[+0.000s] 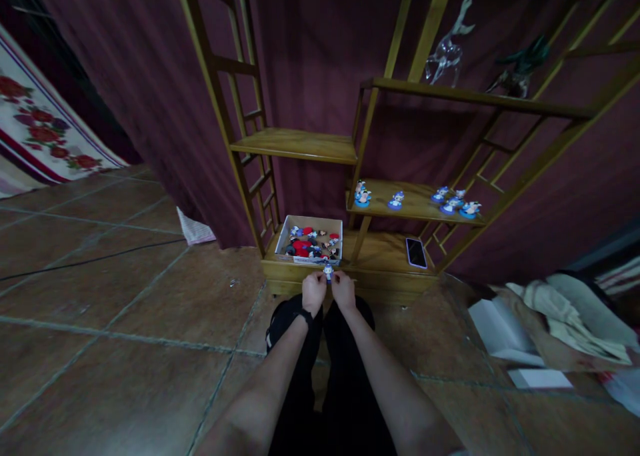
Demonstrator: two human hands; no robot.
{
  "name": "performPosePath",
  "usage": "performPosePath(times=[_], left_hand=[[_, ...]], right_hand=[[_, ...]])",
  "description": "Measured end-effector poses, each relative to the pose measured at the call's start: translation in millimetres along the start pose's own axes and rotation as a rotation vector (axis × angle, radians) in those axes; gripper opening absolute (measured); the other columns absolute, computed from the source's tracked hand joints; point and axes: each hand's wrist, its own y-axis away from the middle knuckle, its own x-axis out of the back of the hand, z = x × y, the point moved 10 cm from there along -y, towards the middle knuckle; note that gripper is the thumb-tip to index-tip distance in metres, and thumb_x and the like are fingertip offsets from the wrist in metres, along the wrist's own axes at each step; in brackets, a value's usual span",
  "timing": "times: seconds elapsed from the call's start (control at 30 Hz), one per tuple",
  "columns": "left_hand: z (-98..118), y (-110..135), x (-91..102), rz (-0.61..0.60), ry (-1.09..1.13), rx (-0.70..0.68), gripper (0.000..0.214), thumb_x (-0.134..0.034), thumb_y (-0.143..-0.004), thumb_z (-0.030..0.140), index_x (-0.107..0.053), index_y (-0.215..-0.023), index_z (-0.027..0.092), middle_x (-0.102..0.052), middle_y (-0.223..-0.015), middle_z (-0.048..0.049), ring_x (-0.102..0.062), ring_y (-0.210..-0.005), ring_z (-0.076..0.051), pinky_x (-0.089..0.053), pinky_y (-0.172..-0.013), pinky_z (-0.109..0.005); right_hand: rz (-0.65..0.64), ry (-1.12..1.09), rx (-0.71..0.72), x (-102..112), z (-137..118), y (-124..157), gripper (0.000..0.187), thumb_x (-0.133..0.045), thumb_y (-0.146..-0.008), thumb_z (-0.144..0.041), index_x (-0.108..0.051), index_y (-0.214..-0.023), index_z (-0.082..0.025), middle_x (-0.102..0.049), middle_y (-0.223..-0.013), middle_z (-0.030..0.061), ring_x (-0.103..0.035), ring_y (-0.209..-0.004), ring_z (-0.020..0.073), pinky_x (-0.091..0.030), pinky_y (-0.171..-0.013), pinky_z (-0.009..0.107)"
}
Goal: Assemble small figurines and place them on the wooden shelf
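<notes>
Between my two hands a small white and purple figurine [328, 271] is held upright, just in front of an open cardboard box. My left hand [313, 291] pinches it from the left, and my right hand [343, 289] grips its right side. The cardboard box [281, 241] stands on the lowest shelf and holds several jumbled figurines in red, black, white and purple. On the shelf above to the right, a single figurine [396, 201] stands alone. Several blue-based figurines [451, 206] are grouped at that shelf's right end, and two more [363, 195] are at its left end.
A phone [417, 253] lies on the lowest shelf [383, 251], right of the box. Higher up, a glass deer [446, 56] and a dark green ornament [520, 69] stand on the top right shelf. White boxes [505, 329] and cloth lie on the floor at right.
</notes>
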Motion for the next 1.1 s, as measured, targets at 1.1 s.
performPosePath(times=[1.1], left_hand=[[-15.0,-9.8,-26.7,-0.070,0.580,0.038,0.029,-0.059,-0.063,0.007,-0.061,-0.091,0.012,-0.067,-0.082,-0.0058,-0.061,-0.069,-0.012,-0.050,-0.070,-0.027]], right_hand=[[-0.004,-0.422,-0.138,-15.8,25.6,-13.4,0.022,-0.047,-0.069,-0.031,-0.058,-0.083,-0.018,-0.065,-0.083,0.0017,-0.059,-0.077,0.0149,-0.043,-0.074,0.025]])
